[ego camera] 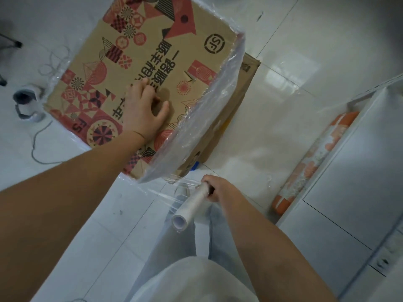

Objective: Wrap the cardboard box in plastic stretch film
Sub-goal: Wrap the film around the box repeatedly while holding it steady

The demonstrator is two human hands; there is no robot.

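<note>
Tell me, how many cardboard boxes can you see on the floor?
2. The printed cardboard box lies under the left hand; a plain box sits beneath it at its right edge. More may be hidden.

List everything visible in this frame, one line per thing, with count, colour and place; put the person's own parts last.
box: one, brown with red and black print, on the floor, centre; film along its right side.
film roll: one, clear on a white core, below the box, in the right hand.
second box: one, plain brown, partly hidden under the first box's right edge.
patterned roll: one, orange and white, on the floor by the white cabinet, right.
tape roll: one, whitish, left of the box.
string: grey, loose on the floor, left.
left hand: flat on the box top.
right hand: gripping the film roll.
</note>
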